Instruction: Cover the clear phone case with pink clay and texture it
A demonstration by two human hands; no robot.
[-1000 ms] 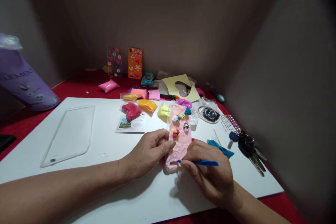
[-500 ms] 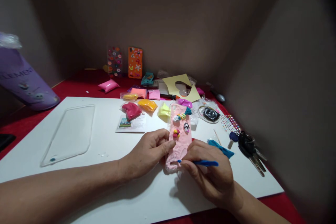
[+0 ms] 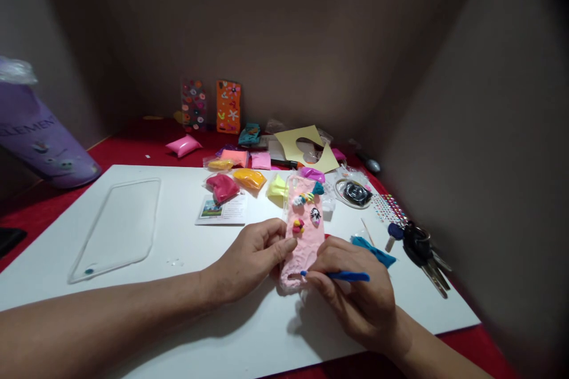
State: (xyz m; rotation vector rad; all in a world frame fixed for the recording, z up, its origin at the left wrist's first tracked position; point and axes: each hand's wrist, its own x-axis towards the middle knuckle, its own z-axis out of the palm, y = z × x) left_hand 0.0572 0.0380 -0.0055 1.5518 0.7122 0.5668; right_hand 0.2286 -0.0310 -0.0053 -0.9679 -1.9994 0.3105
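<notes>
A phone case [image 3: 306, 251] covered in pink clay stands tilted over the white board, with small coloured clay figures on its upper half. My left hand [image 3: 253, 254] grips its left edge, thumb lying on the pink face. Pinched in my right hand [image 3: 355, 284] is a blue modelling tool [image 3: 349, 276]. Its tip meets the clay beside the slot at the case's lower end. Part of the case's right edge is hidden behind my right fingers.
A clear phone case [image 3: 118, 228] lies on the white board [image 3: 178, 343] at left. Clay packets, such as an orange one [image 3: 249, 178], are at the back. Keys [image 3: 429, 260] and a blue packet [image 3: 374, 251] are at right. A purple cup [image 3: 44, 130] stands far left.
</notes>
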